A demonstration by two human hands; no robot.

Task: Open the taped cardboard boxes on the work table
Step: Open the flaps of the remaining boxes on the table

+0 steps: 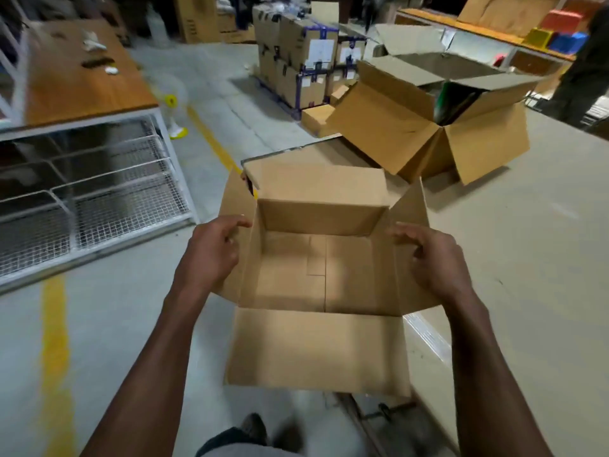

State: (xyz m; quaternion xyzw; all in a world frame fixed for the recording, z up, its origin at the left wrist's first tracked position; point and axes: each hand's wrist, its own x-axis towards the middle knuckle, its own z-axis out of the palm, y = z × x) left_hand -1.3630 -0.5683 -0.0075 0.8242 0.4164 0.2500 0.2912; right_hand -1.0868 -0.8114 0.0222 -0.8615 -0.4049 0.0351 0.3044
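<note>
An open, empty cardboard box [316,351] sits in front of me, partly over the near left corner of the work table [527,258], with all its flaps spread out. My left hand [211,252] grips the left side flap, fingers curled over its edge. My right hand [431,258] holds the right side flap with curled fingers. Farther back on the table stands a second, larger open cardboard box [428,127] with dark contents inside, and a third open box [438,61] lies behind it.
A wooden-topped bench with wire baskets [85,192] stands left across the aisle with yellow floor lines [54,351]. Stacked taped cartons [306,61] sit on a pallet at the back. A person [586,67] stands at the far right. A white fan [171,103] stands by the bench.
</note>
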